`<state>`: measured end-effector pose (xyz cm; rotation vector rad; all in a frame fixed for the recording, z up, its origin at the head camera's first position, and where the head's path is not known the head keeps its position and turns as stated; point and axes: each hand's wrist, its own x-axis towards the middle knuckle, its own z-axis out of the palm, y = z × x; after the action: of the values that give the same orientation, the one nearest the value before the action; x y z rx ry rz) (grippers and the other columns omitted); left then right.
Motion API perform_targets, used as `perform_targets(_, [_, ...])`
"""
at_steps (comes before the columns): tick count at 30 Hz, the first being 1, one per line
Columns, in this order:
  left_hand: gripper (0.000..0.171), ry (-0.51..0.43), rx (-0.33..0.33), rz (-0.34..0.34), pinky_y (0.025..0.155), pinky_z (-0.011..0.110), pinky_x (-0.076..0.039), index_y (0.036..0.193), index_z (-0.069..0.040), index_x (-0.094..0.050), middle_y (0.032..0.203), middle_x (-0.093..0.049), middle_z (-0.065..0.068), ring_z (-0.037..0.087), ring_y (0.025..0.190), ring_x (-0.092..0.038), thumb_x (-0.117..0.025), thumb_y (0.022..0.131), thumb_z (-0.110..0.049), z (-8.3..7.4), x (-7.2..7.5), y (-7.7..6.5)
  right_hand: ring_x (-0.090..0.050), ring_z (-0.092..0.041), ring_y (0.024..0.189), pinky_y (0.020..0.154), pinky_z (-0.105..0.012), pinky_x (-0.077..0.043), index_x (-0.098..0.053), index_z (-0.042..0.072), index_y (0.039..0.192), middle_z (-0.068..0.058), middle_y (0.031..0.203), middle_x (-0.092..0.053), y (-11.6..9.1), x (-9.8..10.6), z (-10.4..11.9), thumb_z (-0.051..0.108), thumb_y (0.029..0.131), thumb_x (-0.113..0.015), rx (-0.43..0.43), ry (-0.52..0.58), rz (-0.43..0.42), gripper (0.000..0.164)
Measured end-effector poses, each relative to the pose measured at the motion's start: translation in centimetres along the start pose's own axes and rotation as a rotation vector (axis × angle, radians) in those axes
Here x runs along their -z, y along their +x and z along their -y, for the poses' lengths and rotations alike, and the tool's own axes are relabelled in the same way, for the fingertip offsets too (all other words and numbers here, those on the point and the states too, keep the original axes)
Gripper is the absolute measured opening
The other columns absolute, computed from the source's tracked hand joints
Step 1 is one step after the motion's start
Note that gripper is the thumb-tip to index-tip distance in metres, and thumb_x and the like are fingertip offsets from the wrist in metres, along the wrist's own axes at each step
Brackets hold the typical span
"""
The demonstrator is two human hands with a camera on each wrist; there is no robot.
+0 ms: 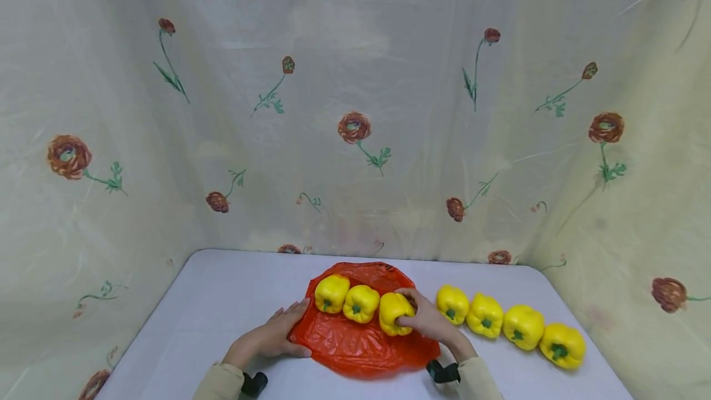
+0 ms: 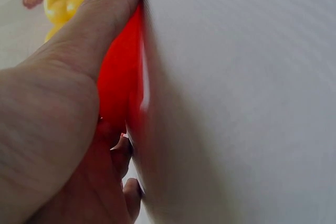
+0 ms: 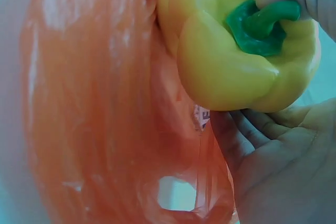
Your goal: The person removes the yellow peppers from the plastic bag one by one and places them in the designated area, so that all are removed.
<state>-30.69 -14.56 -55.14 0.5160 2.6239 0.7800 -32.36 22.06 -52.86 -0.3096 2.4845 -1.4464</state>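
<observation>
A red plastic bag (image 1: 355,347) lies spread flat on the table. My right hand (image 1: 430,320) grips a yellow bell pepper (image 1: 391,312) over the bag's right part, thumb by its green stem (image 3: 270,19) and fingers round the far side. Just left of it, two more yellow bell peppers sit side by side on the bag, a middle pepper (image 1: 361,304) and a left pepper (image 1: 332,293). At the bag's left edge rests my left hand (image 1: 273,333), its fingers extended and thumb stretched out along the plastic. The left wrist view shows that thumb (image 2: 94,30) against the red plastic.
To the right of the bag, several yellow bell peppers (image 1: 523,327) stand in a slanting row on the white table (image 1: 239,283). Behind and beside the table hangs a pale curtain (image 1: 411,159) with printed flowers.
</observation>
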Motion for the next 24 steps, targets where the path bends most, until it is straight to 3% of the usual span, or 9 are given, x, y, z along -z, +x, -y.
perform_targets(12, [0.111,0.002,0.006,0.0,0.12,0.058,-0.01,0.155,-0.008,-0.018,0.16,-0.025,0.012,0.034,0.148,-0.018,-0.074,0.073,-0.058,0.1,0.0,0.0,-0.05,-0.024,0.111,0.098,-0.046,-0.05,-0.042,0.012,0.137,-0.009,0.132,-0.05,-1.2,0.4,2.3,0.024,0.078,-0.078,-0.015,0.002,-0.068,0.07])
perform_targets(19, [0.11,-0.005,-0.006,0.0,0.12,0.058,-0.01,0.155,-0.008,-0.018,0.16,-0.025,0.011,0.034,0.148,-0.018,-0.074,0.073,-0.058,0.2,-0.1,0.1,-0.052,-0.024,0.107,0.086,-0.037,-0.054,-0.042,0.011,0.138,-0.01,0.133,-0.05,-2.1,0.9,3.0,0.023,0.078,-0.078,-0.029,-0.006,-0.115,0.071])
perform_targets(24, [0.11,-0.004,-0.004,-0.003,0.12,0.058,-0.01,0.155,-0.008,-0.019,0.16,-0.025,0.011,0.034,0.148,-0.018,-0.075,0.073,-0.057,0.2,-0.1,0.1,-0.052,-0.024,0.108,0.092,-0.043,-0.053,-0.042,0.011,0.139,-0.009,0.133,-0.051,-2.6,1.3,3.1,0.02,0.077,-0.078,-0.041,0.002,-0.14,0.072])
